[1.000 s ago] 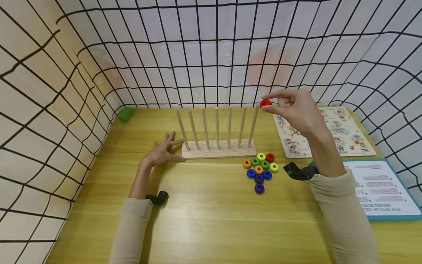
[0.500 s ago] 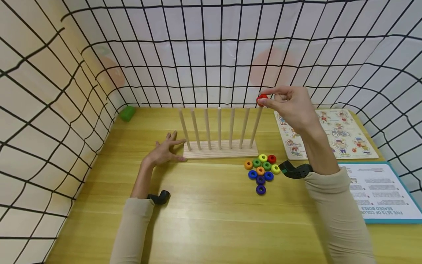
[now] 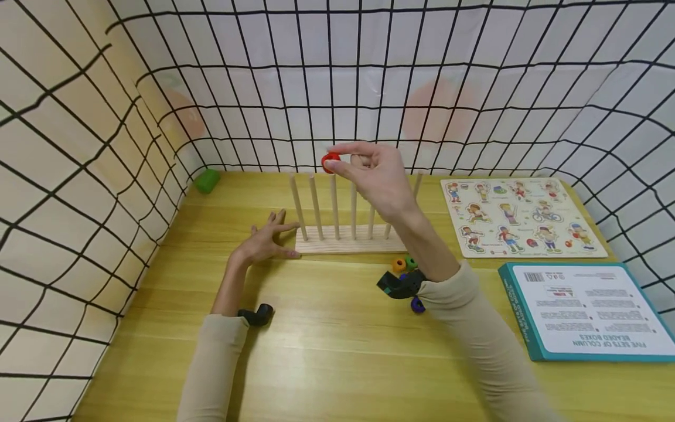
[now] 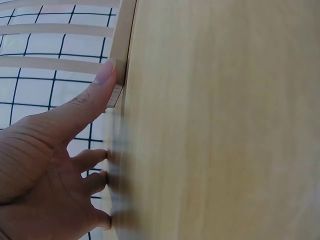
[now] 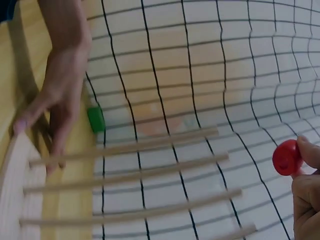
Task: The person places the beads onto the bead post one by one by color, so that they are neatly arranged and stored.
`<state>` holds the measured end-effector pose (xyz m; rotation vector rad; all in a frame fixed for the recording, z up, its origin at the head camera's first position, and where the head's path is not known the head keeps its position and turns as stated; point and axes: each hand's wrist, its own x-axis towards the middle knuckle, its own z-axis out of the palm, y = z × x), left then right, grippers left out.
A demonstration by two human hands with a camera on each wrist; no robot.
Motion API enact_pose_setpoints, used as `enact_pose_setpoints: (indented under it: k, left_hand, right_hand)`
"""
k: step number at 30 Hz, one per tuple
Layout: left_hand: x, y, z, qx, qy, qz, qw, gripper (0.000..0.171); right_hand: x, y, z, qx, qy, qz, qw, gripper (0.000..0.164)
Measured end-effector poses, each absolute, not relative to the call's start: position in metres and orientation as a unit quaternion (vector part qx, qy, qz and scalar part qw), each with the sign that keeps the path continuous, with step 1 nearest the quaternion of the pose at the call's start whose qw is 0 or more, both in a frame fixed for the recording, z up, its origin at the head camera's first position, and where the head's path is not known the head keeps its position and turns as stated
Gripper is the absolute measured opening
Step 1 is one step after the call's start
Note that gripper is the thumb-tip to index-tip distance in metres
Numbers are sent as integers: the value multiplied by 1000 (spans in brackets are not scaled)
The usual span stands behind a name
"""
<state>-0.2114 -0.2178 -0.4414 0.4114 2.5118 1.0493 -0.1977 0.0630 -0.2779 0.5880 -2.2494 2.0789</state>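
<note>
My right hand point(image 3: 379, 179) pinches a red ring bead point(image 3: 330, 162) between thumb and fingertips. In the head view the bead appears just above the third peg point(image 3: 334, 205) from the left of a wooden peg stand point(image 3: 350, 247); the right wrist view shows this bead point(image 5: 287, 157) apart from the peg tips. All the visible pegs are bare; my right hand and wrist cover parts of those on the right. At the stand's left end, my left hand point(image 3: 262, 243) holds the base between thumb and index finger. Its other fingers point(image 4: 97, 182) spread onto the table.
Ring beads point(image 3: 399, 265) lie right of the stand's front, mostly hidden under my right wrist. A picture puzzle board point(image 3: 522, 218) and a teal-edged box point(image 3: 590, 310) lie at the right. A green block point(image 3: 207, 181) sits back left, by black netting point(image 3: 364, 88).
My right hand has carried the red bead left, from beside the rightmost peg across to the third peg from the left. My left hand stays at the stand's end.
</note>
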Motion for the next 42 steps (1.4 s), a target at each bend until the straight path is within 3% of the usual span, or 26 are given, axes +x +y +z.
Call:
enact_pose_setpoints:
  k: [14,42]
  left_hand:
    - [-213,-219,-443,139,897,372,194,79]
    - [-213,-219,-441,136,894,377,198,79]
  right_hand:
    - [-197,-12,-298,171,-710,682,33,29]
    - [-200,-11,-309,150,-762,626,71,29]
